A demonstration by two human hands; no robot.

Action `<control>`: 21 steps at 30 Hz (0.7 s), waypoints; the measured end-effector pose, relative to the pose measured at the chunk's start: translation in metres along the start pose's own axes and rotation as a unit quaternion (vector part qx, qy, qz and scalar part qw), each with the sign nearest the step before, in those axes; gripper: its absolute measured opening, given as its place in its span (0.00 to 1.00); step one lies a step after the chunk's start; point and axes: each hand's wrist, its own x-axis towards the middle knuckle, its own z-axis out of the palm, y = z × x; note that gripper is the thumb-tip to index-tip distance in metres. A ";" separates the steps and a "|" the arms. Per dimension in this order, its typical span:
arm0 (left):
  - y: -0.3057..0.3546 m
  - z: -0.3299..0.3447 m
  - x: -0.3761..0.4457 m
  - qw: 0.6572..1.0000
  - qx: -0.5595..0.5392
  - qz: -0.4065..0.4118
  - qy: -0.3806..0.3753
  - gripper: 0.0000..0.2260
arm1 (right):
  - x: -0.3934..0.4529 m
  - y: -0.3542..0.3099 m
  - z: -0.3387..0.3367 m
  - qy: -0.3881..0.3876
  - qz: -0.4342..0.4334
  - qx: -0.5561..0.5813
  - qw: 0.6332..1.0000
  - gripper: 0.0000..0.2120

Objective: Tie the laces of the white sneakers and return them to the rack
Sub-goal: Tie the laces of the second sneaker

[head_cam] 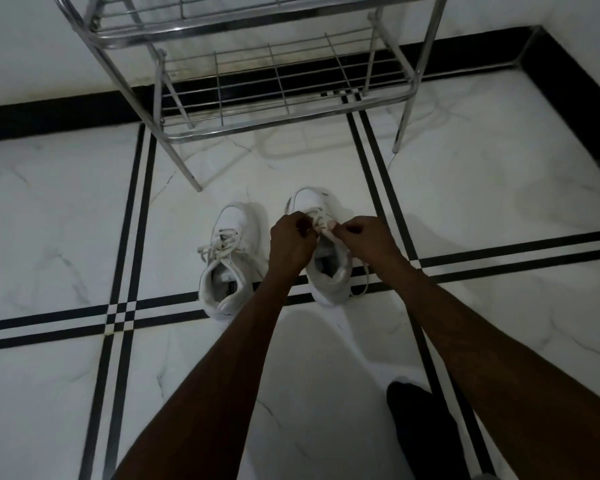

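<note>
Two white sneakers stand side by side on the tiled floor, toes pointing toward the metal rack. The left sneaker has loose, untied laces spread over its tongue. Over the right sneaker, my left hand and my right hand are each pinched on a lace at the middle of the shoe. One lace end trails on the floor by the right sneaker's heel.
The chrome wire rack stands against the wall just beyond the shoes, its lower shelf bare. White marble floor with black stripe lines lies all around. A dark sock-clad foot rests at the lower right.
</note>
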 end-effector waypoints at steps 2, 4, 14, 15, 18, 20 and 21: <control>-0.001 -0.001 -0.002 0.999 -0.021 -0.018 0.017 0.07 | 0.002 -0.007 0.000 -0.023 0.028 0.022 0.999 0.24; 0.003 -0.002 -0.006 0.998 -0.041 -0.037 0.043 0.07 | 0.006 -0.012 0.001 -0.028 0.023 0.004 0.999 0.21; 0.001 0.004 -0.007 0.995 -0.018 -0.039 0.087 0.07 | 0.020 -0.028 0.012 -0.058 0.035 0.033 0.997 0.12; 0.001 0.003 -0.007 0.995 -0.012 -0.041 0.086 0.06 | 0.020 -0.031 0.013 -0.057 0.020 -0.007 0.998 0.11; 0.001 0.000 -0.005 0.995 -0.003 -0.047 0.088 0.07 | 0.023 -0.032 0.018 -0.041 0.026 -0.017 0.999 0.09; 0.000 -0.001 -0.003 0.994 0.006 -0.066 0.092 0.08 | 0.021 -0.032 0.020 -0.028 0.062 0.048 0.997 0.10; 0.000 -0.002 -0.003 0.993 0.006 -0.076 0.093 0.08 | 0.020 -0.031 0.021 -0.024 0.083 0.081 0.993 0.10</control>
